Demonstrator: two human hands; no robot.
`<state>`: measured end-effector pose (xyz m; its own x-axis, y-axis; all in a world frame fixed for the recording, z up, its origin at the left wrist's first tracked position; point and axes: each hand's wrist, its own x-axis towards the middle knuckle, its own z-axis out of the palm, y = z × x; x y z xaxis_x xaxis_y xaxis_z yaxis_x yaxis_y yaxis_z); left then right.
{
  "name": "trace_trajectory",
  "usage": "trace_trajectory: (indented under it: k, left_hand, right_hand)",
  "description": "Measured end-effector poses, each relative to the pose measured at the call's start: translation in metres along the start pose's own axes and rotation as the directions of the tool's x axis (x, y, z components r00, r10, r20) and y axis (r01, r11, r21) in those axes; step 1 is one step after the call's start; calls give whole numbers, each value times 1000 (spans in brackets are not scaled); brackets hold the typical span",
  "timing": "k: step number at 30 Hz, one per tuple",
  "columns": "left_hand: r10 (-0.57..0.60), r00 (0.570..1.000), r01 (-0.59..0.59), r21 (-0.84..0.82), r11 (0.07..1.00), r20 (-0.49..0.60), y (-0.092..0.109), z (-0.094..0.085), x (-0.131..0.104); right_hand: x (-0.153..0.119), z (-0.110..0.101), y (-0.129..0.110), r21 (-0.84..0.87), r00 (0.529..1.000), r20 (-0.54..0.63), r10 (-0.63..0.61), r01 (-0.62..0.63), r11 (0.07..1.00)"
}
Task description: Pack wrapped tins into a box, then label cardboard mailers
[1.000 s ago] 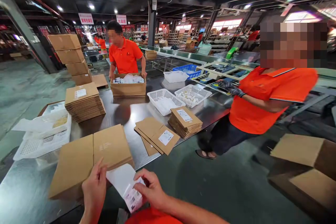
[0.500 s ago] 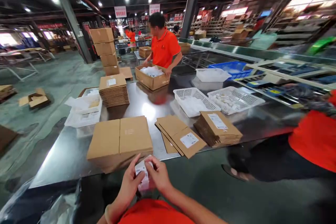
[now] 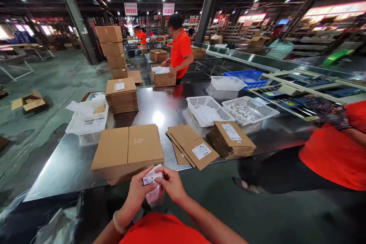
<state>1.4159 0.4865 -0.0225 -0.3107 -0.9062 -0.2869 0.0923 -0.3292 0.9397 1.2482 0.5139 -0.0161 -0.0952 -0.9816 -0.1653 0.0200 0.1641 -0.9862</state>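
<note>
Between my two hands is a small white and pink printed packet (image 3: 153,187), held just in front of the table's near edge. My left hand (image 3: 137,191) grips its left side, thumb across the front. The fingers of my right hand (image 3: 172,186) pinch its upper right part. Just beyond my hands lies a stack of flat brown cartons (image 3: 128,146). To the right are a few loose flat cartons with a white label (image 3: 201,151) and another labelled stack (image 3: 233,137).
White baskets (image 3: 210,112) stand on the metal table (image 3: 154,112), with a blue crate (image 3: 247,78) behind. A taller carton stack (image 3: 121,95) is at the left. One person (image 3: 181,51) handles an open box (image 3: 163,76); another person (image 3: 331,148) leans in at the right.
The person across the table has moved back with the open box, which is now off my table's far edge. My view has shifted slightly. The packet remains in my hands, its print now clearer.
</note>
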Motion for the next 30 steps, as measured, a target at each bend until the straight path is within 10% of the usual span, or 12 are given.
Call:
trace_trajectory:
  k: [8, 17, 21, 26, 30]
  left_hand:
    - [21, 996, -10, 115, 993, -90, 19, 9, 2]
    - [-23, 999, 27, 81, 996, -45, 22, -4, 6]
    - [-129, 984, 136, -53, 989, 123, 2, -11, -1]
    - [-161, 986, 167, -238, 957, 43, 5, 1, -5]
    - [-161, 987, 159, -293, 943, 18, 5, 8, 5]
  right_hand:
    - [9, -14, -7, -233, 966, 10, -258, 253, 939]
    - [9, -7, -12, -447, 718, 6, -696, 624, 641]
    - [68, -9, -52, -415, 776, -91, -624, 540, 732]
    - [185, -2, -79, -405, 910, -74, -407, 346, 846]
    - [229, 4, -69, -594, 959, -48, -278, 197, 780]
